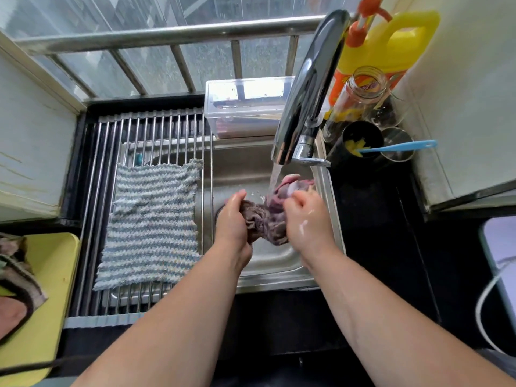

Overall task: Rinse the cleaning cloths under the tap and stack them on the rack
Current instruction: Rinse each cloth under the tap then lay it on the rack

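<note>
A bunched, wet purple-brown cloth (269, 216) is held over the steel sink (279, 263), under water running from the chrome tap (304, 88). My left hand (233, 222) grips its left end and my right hand (305, 219) grips its right side. A blue-and-white striped cloth (152, 222) lies flat on the metal roll-up rack (111, 141) that covers the left half of the sink. More cloths (16, 275) lie bunched on a yellow tray (53, 275) at the far left.
A clear plastic box (243, 107) stands behind the sink. To the right of the tap are a yellow jug (391, 43), a glass jar (360, 93), cups and a blue-handled brush (399, 146). Black countertop surrounds the sink. A window railing runs along the back.
</note>
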